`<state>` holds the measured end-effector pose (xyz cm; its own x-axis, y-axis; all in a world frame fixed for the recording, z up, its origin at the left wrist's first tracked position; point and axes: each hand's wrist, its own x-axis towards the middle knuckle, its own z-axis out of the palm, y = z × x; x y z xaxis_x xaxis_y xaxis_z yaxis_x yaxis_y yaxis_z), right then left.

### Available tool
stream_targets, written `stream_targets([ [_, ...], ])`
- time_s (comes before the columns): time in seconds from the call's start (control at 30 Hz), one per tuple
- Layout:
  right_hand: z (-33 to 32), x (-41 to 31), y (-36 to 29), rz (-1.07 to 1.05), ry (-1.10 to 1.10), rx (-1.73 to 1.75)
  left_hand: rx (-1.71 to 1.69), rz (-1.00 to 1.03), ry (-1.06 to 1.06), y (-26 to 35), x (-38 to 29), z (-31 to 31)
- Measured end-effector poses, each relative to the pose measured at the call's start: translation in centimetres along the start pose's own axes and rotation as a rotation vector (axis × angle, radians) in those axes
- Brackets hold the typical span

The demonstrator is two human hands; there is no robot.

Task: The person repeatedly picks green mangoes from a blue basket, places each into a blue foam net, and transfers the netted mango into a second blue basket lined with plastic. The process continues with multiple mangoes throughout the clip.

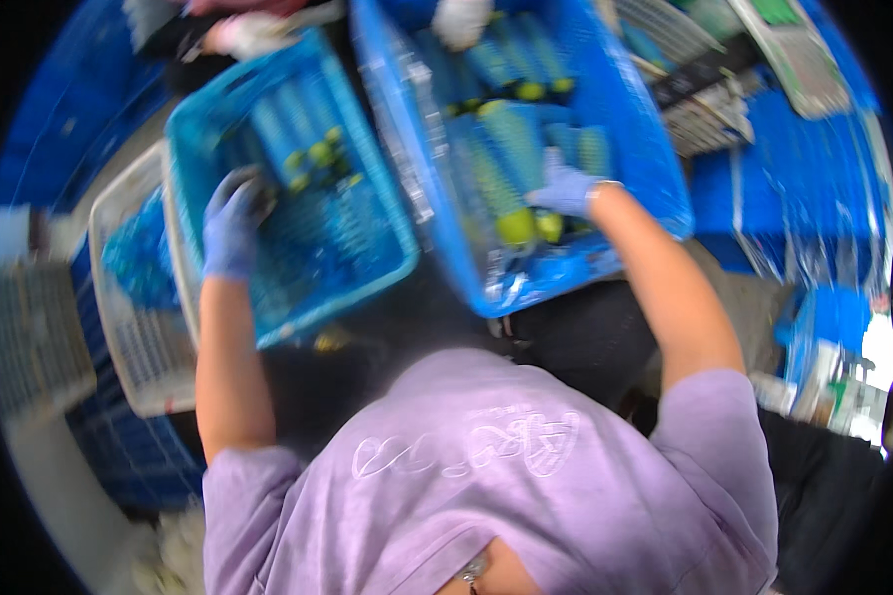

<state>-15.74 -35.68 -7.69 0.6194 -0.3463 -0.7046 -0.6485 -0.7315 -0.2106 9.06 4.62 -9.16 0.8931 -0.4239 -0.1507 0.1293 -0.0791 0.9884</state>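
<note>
My left hand point(232, 223), in a lavender glove, is inside a teal plastic crate point(338, 294), along its left side. Its fingers curl beside a dark, blurred patch, and whether they grip anything is unclear. Several green-ended long vegetables point(286, 134) in blue net sleeves lie in that crate. To the right, my gloved right hand point(568, 187) reaches into a blue crate point(658, 171) lined with clear plastic film. Its thumb and forefinger are spread, and it rests against or just over net-sleeved vegetables point(512, 167) there.
A co-worker's white-gloved hand point(463, 22) is over the far end of the blue crate. Another white-gloved hand point(257, 33) is beyond the teal crate. A whitish crate point(145, 364) holding blue netting point(143, 256) stands at left. A weighing scale point(800, 63) sits at upper right.
</note>
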Motion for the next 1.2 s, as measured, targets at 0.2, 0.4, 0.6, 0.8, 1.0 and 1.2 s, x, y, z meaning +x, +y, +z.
stream_targets([
  [0.2,-1.9,-5.4,-3.6,-0.228,0.494,-0.017,0.114,-0.348,-0.022,-1.7,2.8,-1.7],
  [0.4,1.4,-10.7,-6.7,-0.473,0.605,0.378,0.97,-0.602,-0.483,-9.9,8.9,-1.2],
  [0.6,2.6,-11.9,-8.2,-0.485,0.625,0.516,1.171,-0.402,-0.691,-22.9,12.6,8.6],
  [0.8,2.8,-12.4,-7.6,-0.393,0.658,0.585,0.811,-0.616,-0.188,-35.2,13.8,14.5],
  [1.0,3.1,-11.7,-7.3,-0.363,0.638,0.658,0.534,-0.655,-0.121,-38.1,14.8,13.6],
  [1.2,3.3,-12.0,-7.2,-0.376,0.654,0.711,0.422,-0.625,-0.097,-38.2,12.6,11.9],
])
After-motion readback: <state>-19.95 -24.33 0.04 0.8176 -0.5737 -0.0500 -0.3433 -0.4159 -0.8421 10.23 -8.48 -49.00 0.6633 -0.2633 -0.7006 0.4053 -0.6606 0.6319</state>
